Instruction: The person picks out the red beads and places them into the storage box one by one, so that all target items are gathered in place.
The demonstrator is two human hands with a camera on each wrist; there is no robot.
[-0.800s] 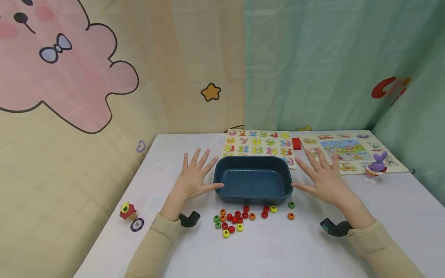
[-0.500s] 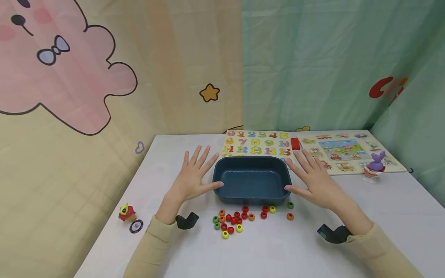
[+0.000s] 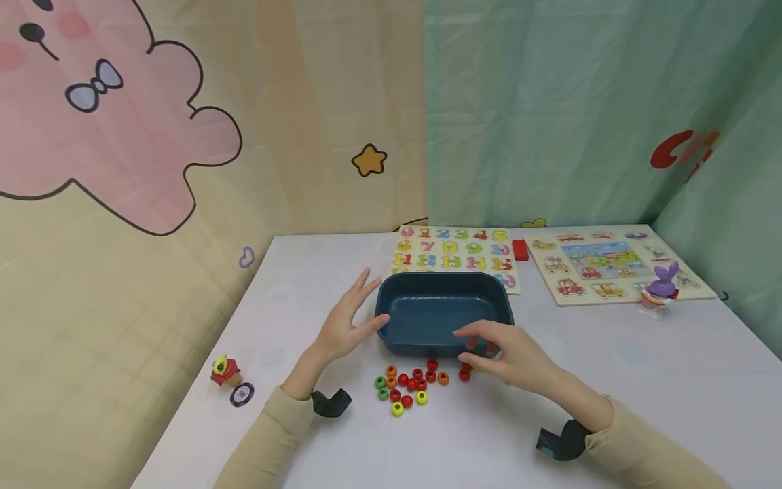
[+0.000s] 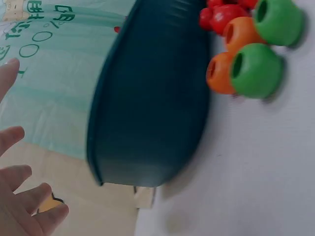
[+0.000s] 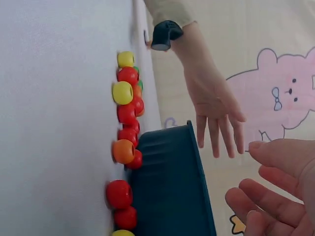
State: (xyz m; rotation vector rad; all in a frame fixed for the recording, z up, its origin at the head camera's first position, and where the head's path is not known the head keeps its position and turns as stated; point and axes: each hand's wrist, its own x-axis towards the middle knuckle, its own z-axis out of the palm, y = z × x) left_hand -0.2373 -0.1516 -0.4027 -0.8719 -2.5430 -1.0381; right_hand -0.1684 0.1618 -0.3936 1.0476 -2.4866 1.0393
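Observation:
A dark blue rectangular plastic tub (image 3: 442,312) stands on the white table with nothing inside it. In front of it lie several round beads with holes, among them red beads (image 3: 403,379), orange beads (image 5: 123,151), yellow beads (image 3: 421,398) and green beads (image 4: 257,70). My left hand (image 3: 342,333) is at the tub's left end, fingers extended and apart, thumb overlapping the rim in the head view. Over the tub's front right corner hangs my right hand (image 3: 513,356), fingers loosely bent, thumb apart from them, nothing between. It hides the rightmost beads in the head view.
Behind the tub lie a number puzzle board (image 3: 452,251), a red block (image 3: 520,250) and a vehicle picture puzzle board (image 3: 568,288). A purple rabbit-eared toy (image 3: 662,285) stands at right. At left are a small red-and-yellow toy (image 3: 225,371) and a round dark disc (image 3: 241,394).
My right hand has moved left and toward the front of the tub, its spread fingers now loosely bent. The left hand has turned slightly at the tub's left end. Beads and tub stay put.

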